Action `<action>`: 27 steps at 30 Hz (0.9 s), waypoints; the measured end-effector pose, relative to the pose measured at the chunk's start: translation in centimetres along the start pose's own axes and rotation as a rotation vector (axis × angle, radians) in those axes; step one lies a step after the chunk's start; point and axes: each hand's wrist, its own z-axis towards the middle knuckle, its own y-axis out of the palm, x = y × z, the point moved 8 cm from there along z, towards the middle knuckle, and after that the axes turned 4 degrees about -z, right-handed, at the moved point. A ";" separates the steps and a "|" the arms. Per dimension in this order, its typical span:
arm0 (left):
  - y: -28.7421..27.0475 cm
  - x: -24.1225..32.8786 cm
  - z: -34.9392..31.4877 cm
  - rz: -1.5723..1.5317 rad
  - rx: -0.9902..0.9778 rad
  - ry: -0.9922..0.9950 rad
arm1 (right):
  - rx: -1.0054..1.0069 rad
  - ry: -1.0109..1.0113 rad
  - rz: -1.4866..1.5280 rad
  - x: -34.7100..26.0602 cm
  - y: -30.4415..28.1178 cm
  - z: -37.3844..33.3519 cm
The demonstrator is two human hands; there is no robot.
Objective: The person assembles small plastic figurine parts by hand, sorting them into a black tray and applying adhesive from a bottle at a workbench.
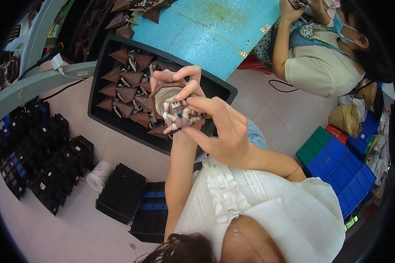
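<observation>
Between my two hands, above a black tray (96, 94), is a small painted figurine (178, 112) with a brown, many-sided backing behind it. My left hand (189, 79) grips the far edge of the backing, its fingers curled over from the top. From the right, my right hand (228, 131) closes on the figure, with thumb below and index finger above. Parts of the figurine are hidden by my fingers. In the tray below lie several brown triangular pieces (126, 94) with small pale and brown parts among them.
A blue-topped table (206, 33) lies beyond the tray, with more brown pieces at its left. At the upper right, a masked person (320, 65) holds something small. Black crates (120, 193) and a white bucket (100, 175) stand lower left. Blue bins (338, 168) are at the right.
</observation>
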 end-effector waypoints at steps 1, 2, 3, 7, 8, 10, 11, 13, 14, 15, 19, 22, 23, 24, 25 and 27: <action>-0.2 0.0 -0.1 -0.015 0.033 0.030 | -0.003 0.004 0.001 0.0 0.0 0.0; -0.1 -0.2 -0.2 -0.014 0.032 0.037 | -0.024 0.021 -0.005 0.0 0.2 -0.1; -0.1 -0.4 -0.2 -0.027 0.024 0.065 | -0.046 0.038 -0.011 0.0 0.4 -0.1; -1.0 3.3 -3.4 0.800 0.456 0.240 | -0.065 0.130 -0.055 3.0 0.5 -1.1; -0.4 5.1 -5.5 1.259 0.844 0.662 | -0.102 0.301 0.033 5.0 1.0 -2.2; -2.4 6.8 -7.9 1.672 0.956 0.437 | -0.159 0.731 0.361 11.2 2.8 -7.0; -3.1 7.1 -9.4 1.862 1.104 0.384 | -0.186 0.983 0.617 13.8 4.4 -10.1; -3.4 6.4 -11.1 2.300 1.151 0.384 | -0.175 1.083 0.671 15.7 5.4 -11.8; -3.2 6.2 -11.3 2.534 1.010 0.375 | -0.139 1.038 0.609 16.6 5.4 -11.9; -2.9 6.5 -11.2 2.527 1.015 0.385 | -0.101 0.993 0.544 17.6 5.3 -11.9; -0.6 7.1 -7.8 3.067 0.715 0.476 | -0.054 0.822 0.126 18.6 5.9 -9.9; -0.1 9.0 -6.5 3.277 0.674 0.377 | -0.102 0.878 -0.018 18.1 7.6 -10.0; -0.5 9.5 -6.7 3.376 0.684 0.356 | -0.139 0.942 -0.052 18.9 8.3 -10.7; -0.9 9.9 -6.6 3.475 0.688 0.330 | -0.125 1.022 -0.088 20.5 9.0 -11.7; -1.0 10.5 -6.9 3.473 0.686 0.346 | -0.125 1.014 -0.092 21.5 9.4 -12.1; -1.1 11.0 -7.4 3.408 0.480 0.292 | -0.054 1.185 0.132 22.9 10.4 -13.7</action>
